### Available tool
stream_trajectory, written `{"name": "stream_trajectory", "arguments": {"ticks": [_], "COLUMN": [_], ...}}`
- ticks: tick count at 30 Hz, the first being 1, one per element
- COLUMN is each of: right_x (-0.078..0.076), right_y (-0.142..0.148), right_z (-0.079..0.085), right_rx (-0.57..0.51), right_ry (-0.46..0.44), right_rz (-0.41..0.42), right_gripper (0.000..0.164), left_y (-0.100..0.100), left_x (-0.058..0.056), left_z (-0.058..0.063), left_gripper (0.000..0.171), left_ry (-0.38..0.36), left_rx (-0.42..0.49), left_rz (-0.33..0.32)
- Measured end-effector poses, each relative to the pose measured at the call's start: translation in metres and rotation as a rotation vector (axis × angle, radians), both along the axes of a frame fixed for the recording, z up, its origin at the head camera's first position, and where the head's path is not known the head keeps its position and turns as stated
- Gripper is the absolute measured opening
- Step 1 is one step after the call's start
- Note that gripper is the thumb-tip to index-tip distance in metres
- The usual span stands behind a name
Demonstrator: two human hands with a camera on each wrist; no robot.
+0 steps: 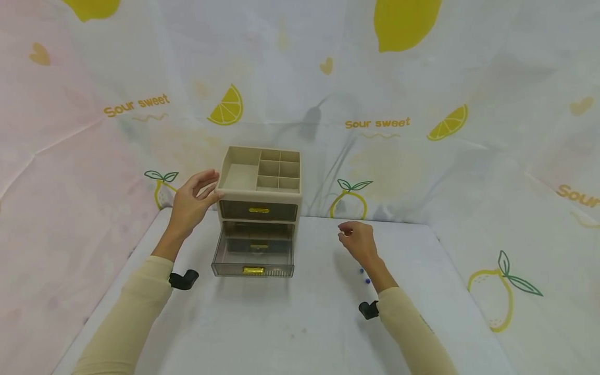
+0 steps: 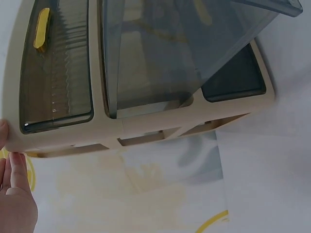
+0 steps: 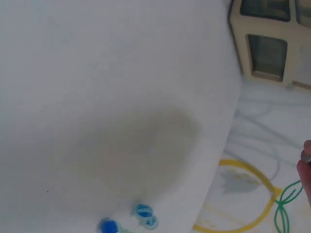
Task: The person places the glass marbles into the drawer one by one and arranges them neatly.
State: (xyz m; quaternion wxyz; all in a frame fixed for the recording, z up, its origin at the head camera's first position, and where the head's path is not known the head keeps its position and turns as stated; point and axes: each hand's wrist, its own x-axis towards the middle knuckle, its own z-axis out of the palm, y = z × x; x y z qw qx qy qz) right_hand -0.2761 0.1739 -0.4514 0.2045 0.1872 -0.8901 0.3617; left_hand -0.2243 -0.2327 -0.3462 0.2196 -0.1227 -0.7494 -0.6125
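A beige desktop drawer organizer (image 1: 260, 195) stands toward the back of the table, its middle clear drawer (image 1: 253, 269) pulled out. My left hand (image 1: 191, 203) holds the organizer's upper left corner, thumb at the front and fingers along the side; the left wrist view shows these fingers (image 2: 18, 172) against the edge. To the right, my right hand (image 1: 358, 240) is above the table with curled fingers. Between its fingertips is a small pale greyish object (image 3: 305, 157), mostly hidden. Two small blue items (image 1: 367, 280) lie below that hand; one blue item (image 3: 109, 226) looks partly clear.
Open compartments (image 1: 269, 168) form the organizer's top. Its upper drawer (image 1: 259, 210) is closed. Behind the white table (image 1: 323, 323) hangs a lemon-print cloth (image 1: 290, 67), close to the organizer's back.
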Motion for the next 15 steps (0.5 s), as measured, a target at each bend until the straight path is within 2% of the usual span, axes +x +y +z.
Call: {"name": "stream_trajectory", "arguments": {"ticks": [4, 10, 15], "right_x": [0.005, 0.014, 0.020], "right_y": [-0.021, -0.051, -0.072], "right_z": [0.009, 0.020, 0.031], "right_rx": [-0.055, -0.095, -0.134], "right_ry": [0.038, 0.057, 0.129], "right_rz": [0.050, 0.130, 0.203], "right_gripper": [0.015, 0.015, 0.015], "left_y": [-0.004, -0.012, -0.012], "left_x": [-0.006, -0.017, -0.021], "left_z": [-0.005, -0.021, -0.024], "left_gripper": [0.057, 0.058, 0.058], "left_ry": [0.010, 0.026, 0.058], "left_rx": [0.001, 0.010, 0.010], "left_rz": [-0.003, 0.014, -0.005]}}
